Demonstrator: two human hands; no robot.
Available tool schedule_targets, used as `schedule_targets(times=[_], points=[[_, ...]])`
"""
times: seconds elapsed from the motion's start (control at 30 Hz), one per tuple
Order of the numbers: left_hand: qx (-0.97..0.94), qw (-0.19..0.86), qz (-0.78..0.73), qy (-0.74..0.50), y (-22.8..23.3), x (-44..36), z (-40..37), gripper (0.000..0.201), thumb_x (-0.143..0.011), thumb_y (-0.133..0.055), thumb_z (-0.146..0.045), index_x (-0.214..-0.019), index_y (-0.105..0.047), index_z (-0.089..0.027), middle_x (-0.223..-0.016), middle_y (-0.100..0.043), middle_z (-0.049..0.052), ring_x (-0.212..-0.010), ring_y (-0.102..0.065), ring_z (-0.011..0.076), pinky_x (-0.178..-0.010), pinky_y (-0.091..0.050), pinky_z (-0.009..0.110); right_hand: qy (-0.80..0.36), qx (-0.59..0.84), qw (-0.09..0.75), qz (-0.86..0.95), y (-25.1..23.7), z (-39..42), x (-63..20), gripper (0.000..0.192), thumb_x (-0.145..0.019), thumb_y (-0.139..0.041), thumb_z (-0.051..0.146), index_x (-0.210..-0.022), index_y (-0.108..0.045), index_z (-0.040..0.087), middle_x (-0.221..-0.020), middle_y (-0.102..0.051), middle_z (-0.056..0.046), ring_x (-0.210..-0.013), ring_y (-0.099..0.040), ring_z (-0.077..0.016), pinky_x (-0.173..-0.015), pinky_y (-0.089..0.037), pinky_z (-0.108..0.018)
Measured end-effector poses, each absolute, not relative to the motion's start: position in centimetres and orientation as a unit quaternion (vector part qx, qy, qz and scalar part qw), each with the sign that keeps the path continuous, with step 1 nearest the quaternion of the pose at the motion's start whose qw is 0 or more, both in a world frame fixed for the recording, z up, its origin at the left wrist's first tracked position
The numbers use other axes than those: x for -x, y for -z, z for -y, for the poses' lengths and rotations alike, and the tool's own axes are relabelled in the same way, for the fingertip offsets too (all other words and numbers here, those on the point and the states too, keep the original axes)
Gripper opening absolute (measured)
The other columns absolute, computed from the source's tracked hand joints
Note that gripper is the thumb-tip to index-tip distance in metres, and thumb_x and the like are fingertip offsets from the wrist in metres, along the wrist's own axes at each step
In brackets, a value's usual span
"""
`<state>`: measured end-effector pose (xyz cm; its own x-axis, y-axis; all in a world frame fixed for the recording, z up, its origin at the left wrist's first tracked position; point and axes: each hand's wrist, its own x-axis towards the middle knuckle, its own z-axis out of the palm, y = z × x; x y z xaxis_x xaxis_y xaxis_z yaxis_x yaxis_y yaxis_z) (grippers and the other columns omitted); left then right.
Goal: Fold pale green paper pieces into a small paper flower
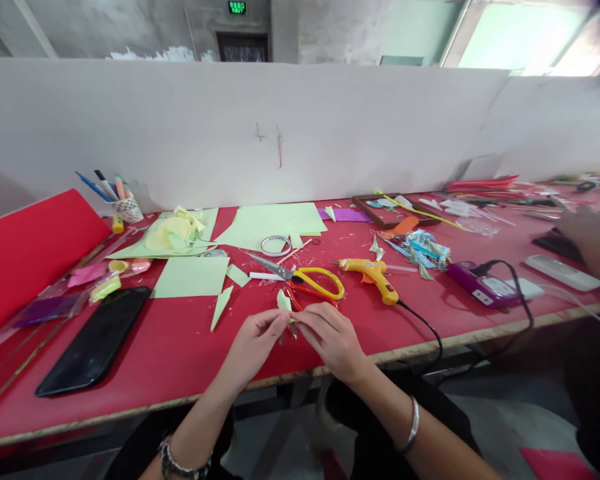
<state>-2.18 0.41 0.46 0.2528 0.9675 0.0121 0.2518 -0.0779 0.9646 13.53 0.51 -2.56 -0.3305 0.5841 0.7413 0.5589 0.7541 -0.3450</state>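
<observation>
Near the table's front edge, my left hand (255,341) and my right hand (334,339) meet, fingertips pinched together on a small piece of pale green paper (293,321). Most of that piece is hidden by the fingers. Just beyond lie a folded pale green scrap (283,301) and scissors (319,283) with yellow and red handles, blades pointing left. A pointed paper cone (221,308) rests left of my hands, near a square green sheet (190,277). To the right lies a yellow hot glue gun (373,275) with a black cord.
A black phone (96,340) lies at left, below a cup of pens (128,208). Tape roll (276,245), blue tassels (425,250), a brown tray (380,217) and a purple power strip (485,283) surround the work area. Another person's hand (593,240) is at far right.
</observation>
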Motion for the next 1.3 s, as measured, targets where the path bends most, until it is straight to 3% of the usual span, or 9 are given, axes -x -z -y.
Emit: schedule_targets(times=[0.1, 0.27, 0.57, 0.83, 1.07, 1.3], points=[[-0.643, 0.479, -0.462, -0.378, -0.49, 2.21, -0.43, 0.024, -0.077, -0.052, -0.032, -0.083, -0.065, -0.013, -0.074, -0.065, 0.002, -0.072, -0.057, 0.0146, -0.067, -0.045, 0.023, -0.039, 0.347, 0.466, 0.813, 2.49, -0.40, -13.33, 0.022, -0.084, -0.045, 0.016, -0.101, -0.060, 0.018, -0.081, -0.060, -0.007, -0.074, -0.055, -0.0155, -0.066, -0.048, -0.027], [-0.643, 0.470, -0.471, -0.379, -0.42, 2.29, -0.62, 0.021, -0.077, -0.053, -0.031, -0.078, -0.066, -0.014, -0.070, -0.066, 0.002, -0.070, -0.059, 0.0149, -0.066, -0.046, 0.023, -0.062, 0.345, 0.476, 0.807, 2.46, -0.30, -13.11, 0.025, -0.085, -0.044, 0.016, -0.105, -0.060, 0.020, -0.083, -0.060, -0.006, -0.075, -0.057, -0.0148, -0.068, -0.049, -0.026], [-0.677, 0.403, -0.489, -0.375, -0.88, 2.06, -0.21, 0.023, -0.079, -0.049, -0.032, -0.072, -0.063, -0.015, -0.067, -0.062, 0.000, -0.067, -0.056, 0.0134, -0.063, -0.042, 0.020, -0.084, 0.363, 0.506, 0.778, 2.22, -0.16, -13.18, 0.017, -0.084, -0.046, 0.014, -0.092, -0.060, 0.019, -0.081, -0.062, -0.006, -0.076, -0.057, -0.0149, -0.070, -0.049, -0.027], [-0.614, 0.450, -0.501, -0.410, -0.69, 2.80, -0.77, 0.030, -0.083, -0.042, -0.036, -0.098, -0.057, -0.015, -0.064, -0.052, -0.003, -0.051, -0.045, 0.0088, -0.052, -0.039, 0.019, -0.279, 0.413, 0.563, 0.660, 1.81, -0.43, -12.77, 0.011, -0.080, -0.051, 0.020, -0.083, -0.061, 0.018, -0.076, -0.064, -0.003, -0.064, -0.060, -0.0126, -0.059, -0.050, -0.024], [-0.635, 0.470, -0.486, -0.374, -0.77, 2.96, -0.75, 0.023, -0.078, -0.050, -0.038, -0.076, -0.055, -0.015, -0.061, -0.053, -0.003, -0.050, -0.045, 0.0084, -0.051, -0.036, 0.020, -0.368, 0.439, 0.571, 0.588, 1.72, -0.83, -12.59, 0.008, -0.072, -0.061, 0.024, -0.071, -0.057, 0.016, -0.061, -0.059, 0.001, -0.049, -0.053, -0.0083, -0.048, -0.044, -0.019], [-0.518, 0.569, -0.432, -0.471, -0.53, 2.71, -0.83, 0.025, -0.085, -0.039, -0.035, -0.068, -0.039, -0.017, -0.052, -0.034, -0.007, -0.045, -0.028, 0.0051, -0.045, -0.024, 0.018, -0.379, 0.435, 0.568, 0.587, 1.76, -0.99, -12.78, 0.009, -0.076, -0.053, 0.024, -0.073, -0.056, 0.016, -0.058, -0.056, 0.002, -0.046, -0.052, -0.0078, -0.047, -0.043, -0.019]])
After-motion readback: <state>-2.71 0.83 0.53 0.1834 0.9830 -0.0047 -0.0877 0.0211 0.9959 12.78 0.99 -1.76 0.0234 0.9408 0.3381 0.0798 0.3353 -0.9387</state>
